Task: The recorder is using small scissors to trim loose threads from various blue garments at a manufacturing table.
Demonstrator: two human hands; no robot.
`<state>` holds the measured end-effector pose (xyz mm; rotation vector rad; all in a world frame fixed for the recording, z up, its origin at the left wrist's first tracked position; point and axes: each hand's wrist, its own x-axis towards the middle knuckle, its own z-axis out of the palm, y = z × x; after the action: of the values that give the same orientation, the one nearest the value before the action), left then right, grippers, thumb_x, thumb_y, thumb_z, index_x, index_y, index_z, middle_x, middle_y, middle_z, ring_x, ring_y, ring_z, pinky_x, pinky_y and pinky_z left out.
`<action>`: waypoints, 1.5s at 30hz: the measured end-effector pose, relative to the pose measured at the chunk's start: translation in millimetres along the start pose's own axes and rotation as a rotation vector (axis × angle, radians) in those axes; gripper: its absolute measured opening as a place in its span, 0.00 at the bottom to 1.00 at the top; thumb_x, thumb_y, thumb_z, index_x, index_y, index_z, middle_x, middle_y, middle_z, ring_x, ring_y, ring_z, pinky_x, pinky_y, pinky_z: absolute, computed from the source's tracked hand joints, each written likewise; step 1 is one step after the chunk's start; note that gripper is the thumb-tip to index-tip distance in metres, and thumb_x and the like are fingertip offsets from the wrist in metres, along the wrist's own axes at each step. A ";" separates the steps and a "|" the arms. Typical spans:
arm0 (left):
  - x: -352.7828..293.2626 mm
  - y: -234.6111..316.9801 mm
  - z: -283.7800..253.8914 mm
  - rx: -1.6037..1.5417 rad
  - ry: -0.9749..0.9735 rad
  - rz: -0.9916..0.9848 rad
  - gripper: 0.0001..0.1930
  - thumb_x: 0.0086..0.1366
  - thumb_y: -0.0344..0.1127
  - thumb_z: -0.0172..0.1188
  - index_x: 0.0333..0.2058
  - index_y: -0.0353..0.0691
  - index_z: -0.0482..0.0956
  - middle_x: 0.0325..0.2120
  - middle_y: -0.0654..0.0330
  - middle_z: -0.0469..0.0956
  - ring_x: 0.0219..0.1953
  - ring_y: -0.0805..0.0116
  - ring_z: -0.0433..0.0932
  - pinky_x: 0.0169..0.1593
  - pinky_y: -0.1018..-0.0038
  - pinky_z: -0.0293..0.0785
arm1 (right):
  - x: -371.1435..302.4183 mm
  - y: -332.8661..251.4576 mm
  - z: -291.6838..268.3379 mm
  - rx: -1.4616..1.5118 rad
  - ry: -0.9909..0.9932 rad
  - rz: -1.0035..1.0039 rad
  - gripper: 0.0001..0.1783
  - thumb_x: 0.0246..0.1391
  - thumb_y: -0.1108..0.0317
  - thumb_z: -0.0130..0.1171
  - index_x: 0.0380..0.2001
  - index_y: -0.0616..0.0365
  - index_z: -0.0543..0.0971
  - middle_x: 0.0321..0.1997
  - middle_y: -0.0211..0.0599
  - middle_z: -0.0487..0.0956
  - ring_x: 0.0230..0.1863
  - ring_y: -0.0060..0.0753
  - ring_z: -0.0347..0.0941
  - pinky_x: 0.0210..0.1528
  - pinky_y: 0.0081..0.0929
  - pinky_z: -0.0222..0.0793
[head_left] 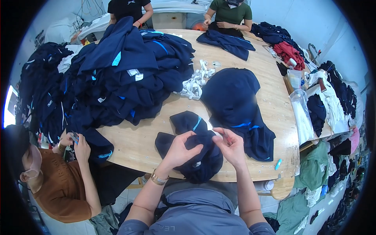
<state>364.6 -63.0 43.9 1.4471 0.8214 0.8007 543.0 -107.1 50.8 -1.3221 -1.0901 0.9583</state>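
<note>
Apparently midway with the bunched navy garment (205,160) at lower centre of the frame, pinching its upper edge with the right hand (230,145), laying the left hand (180,150) over it with thumb spread, hold unclear, beside a navy heap (117,88) at upper left, impossible to tell as finished or waiting.

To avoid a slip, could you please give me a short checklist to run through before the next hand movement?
1. Left hand on the bunched navy garment: ok.
2. Right hand at that garment's right side: ok.
3. Firm grip by both hands: cannot tell.
4. Garment spread flat on the table: not ok, bunched at the near edge.
5. Small turquoise item apart from the hands: ok, lying to the right.
</note>
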 end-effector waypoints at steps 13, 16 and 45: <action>-0.1 0.3 -11.5 -0.151 0.005 -0.114 0.11 0.53 0.32 0.65 0.33 0.32 0.79 0.27 0.64 0.79 0.29 0.82 0.74 0.34 0.85 0.71 | 12.2 5.0 -13.7 0.353 0.009 -0.031 0.08 0.55 0.69 0.56 0.25 0.61 0.73 0.12 0.19 0.64 0.12 0.09 0.53 0.14 0.12 0.45; 1.1 -4.5 -13.3 -0.162 0.011 -0.127 0.13 0.52 0.33 0.66 0.34 0.31 0.78 0.27 0.63 0.79 0.30 0.81 0.74 0.35 0.84 0.70 | 10.2 10.3 -14.1 0.377 0.035 -0.056 0.08 0.56 0.69 0.53 0.26 0.61 0.71 0.12 0.20 0.62 0.11 0.09 0.53 0.14 0.13 0.45; -12.5 -19.5 -21.9 -0.030 0.035 -0.055 0.18 0.56 0.33 0.51 0.44 0.30 0.75 0.34 0.57 0.77 0.39 0.71 0.71 0.47 0.79 0.64 | 8.8 -3.2 -1.1 0.246 0.026 -0.058 0.06 0.53 0.71 0.57 0.31 0.62 0.76 0.18 0.15 0.66 0.20 0.05 0.55 0.21 0.09 0.47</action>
<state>338.8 -62.2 25.2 1.3821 0.8688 0.7959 546.0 -98.9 54.6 -1.0942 -0.9522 0.9947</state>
